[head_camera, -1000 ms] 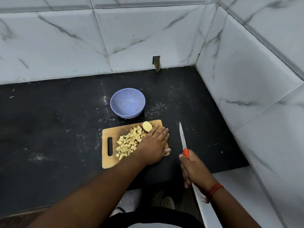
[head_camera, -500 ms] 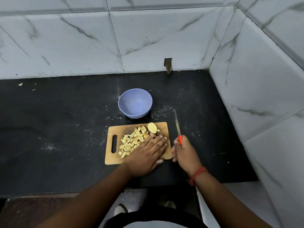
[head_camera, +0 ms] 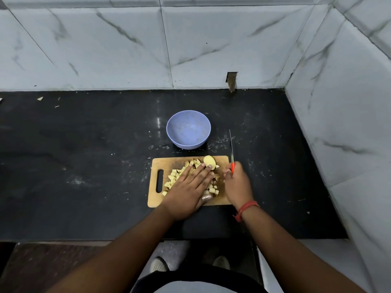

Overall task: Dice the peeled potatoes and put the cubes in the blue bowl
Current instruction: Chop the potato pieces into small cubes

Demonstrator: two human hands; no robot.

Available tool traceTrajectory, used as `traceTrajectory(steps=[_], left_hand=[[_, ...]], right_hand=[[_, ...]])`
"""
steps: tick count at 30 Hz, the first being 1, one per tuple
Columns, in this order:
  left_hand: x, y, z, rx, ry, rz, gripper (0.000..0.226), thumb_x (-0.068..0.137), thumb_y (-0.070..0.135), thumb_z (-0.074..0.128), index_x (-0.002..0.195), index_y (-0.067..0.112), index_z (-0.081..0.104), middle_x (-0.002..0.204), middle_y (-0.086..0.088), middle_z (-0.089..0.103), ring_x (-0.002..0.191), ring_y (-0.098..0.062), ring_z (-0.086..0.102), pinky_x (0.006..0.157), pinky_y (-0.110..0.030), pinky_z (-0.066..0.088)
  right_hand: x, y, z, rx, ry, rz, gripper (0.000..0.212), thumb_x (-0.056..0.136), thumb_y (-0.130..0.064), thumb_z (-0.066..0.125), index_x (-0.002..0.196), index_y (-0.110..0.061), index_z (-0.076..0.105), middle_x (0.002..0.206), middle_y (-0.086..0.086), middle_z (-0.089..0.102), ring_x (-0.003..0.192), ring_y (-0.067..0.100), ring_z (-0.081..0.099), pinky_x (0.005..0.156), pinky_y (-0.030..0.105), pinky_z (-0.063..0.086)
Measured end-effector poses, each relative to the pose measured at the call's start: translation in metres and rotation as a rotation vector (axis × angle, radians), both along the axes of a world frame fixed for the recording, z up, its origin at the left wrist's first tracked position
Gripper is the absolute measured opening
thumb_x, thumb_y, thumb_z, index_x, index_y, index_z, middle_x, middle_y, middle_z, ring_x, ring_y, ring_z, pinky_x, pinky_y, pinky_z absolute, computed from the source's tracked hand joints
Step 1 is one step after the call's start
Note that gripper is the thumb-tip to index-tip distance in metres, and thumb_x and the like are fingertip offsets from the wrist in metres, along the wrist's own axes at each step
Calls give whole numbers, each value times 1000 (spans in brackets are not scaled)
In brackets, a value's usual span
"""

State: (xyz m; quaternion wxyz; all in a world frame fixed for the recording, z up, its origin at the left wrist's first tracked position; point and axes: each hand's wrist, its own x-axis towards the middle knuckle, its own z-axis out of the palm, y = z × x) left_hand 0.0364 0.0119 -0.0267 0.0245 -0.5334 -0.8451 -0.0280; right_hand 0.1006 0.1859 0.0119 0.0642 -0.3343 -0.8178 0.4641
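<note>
On the black stone countertop [head_camera: 84, 166], a rectangular wooden cutting board [head_camera: 157, 166] with a slot handle at its left end carries a heap of small pale-yellow potato cubes [head_camera: 173, 176], and the left hand [head_camera: 188, 189] lies flat on that heap with fingers straight and slightly spread. Behind the board stands the round blue plastic bowl [head_camera: 188, 130], with no cubes in it, while a rounded uncut peeled potato piece [head_camera: 209, 162] sits at the board's far edge, just past the left fingertips. At the board's right edge the right hand [head_camera: 238, 182], a red thread bracelet [head_camera: 246, 209] on its wrist, curls its fingers around the orange handle of a slim steel-bladed knife [head_camera: 231, 144] whose blade points away toward the marble-tiled wall [head_camera: 127, 49].
</note>
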Motion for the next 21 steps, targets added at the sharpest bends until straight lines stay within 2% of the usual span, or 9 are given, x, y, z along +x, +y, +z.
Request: traceTrajectory(steps=[2, 4, 7, 9, 11, 14, 18, 21], left_hand=[[-3, 4, 7, 70, -60, 56, 64, 106, 52, 29, 157, 13, 31, 167, -9, 20, 155, -23, 11, 125, -49, 10], [-9, 9, 12, 88, -93, 95, 63, 105, 52, 29, 155, 14, 35, 166, -11, 22, 155, -24, 15, 125, -49, 11], [-23, 15, 20, 11, -146, 104, 65, 103, 55, 17, 156, 21, 33, 167, -12, 16, 155, -25, 11, 126, -45, 2], [-31, 21, 24, -46, -161, 99, 66, 101, 57, 12, 155, 28, 35, 167, -13, 16, 155, -26, 9, 126, -44, -2], [-36, 29, 24, -86, -169, 93, 62, 102, 57, 14, 152, 32, 41, 165, -15, 21, 155, -29, 9, 126, -45, -1], [-42, 38, 21, -96, -190, 97, 53, 105, 55, 24, 147, 34, 49, 156, -15, 38, 151, -31, 21, 125, -48, 2], [-43, 43, 24, -16, -194, 67, 48, 105, 48, 34, 139, 24, 58, 141, -10, 51, 138, -26, 40, 125, -47, 4], [-43, 49, 27, 45, -235, 78, 53, 104, 47, 30, 136, 17, 59, 140, -6, 49, 135, -24, 44, 126, -45, 8]], right_hand=[[-10, -1, 5, 17, -1, 41, 10, 98, -13, 44, 104, -11, 52, 98, 5, 63, 87, 22, 60, 70, 28, 40], [-17, -2, 6, 10, -31, 92, 12, 98, -13, 44, 106, -13, 53, 101, 5, 64, 90, 22, 61, 72, 28, 42], [-17, -4, 5, -30, -49, 106, 14, 98, -14, 44, 107, -18, 54, 102, 0, 66, 92, 17, 62, 79, 31, 49], [-11, -2, 2, -61, -20, 36, 14, 98, -14, 44, 105, -20, 55, 102, -3, 67, 94, 16, 64, 82, 32, 50], [-6, 0, -2, -97, 15, -45, 15, 98, -13, 44, 102, -21, 56, 101, -7, 67, 95, 14, 64, 86, 35, 52], [-2, -1, -5, -138, 37, -73, 18, 98, -14, 45, 99, -26, 58, 100, -13, 67, 94, 8, 64, 89, 39, 53], [1, -4, -7, -163, 54, -110, 18, 98, -16, 44, 100, -27, 58, 101, -12, 66, 96, 8, 64, 90, 40, 54], [1, -5, -6, -186, 13, -92, 15, 98, -19, 44, 101, -28, 56, 97, -9, 66, 91, 11, 65, 86, 41, 54]])
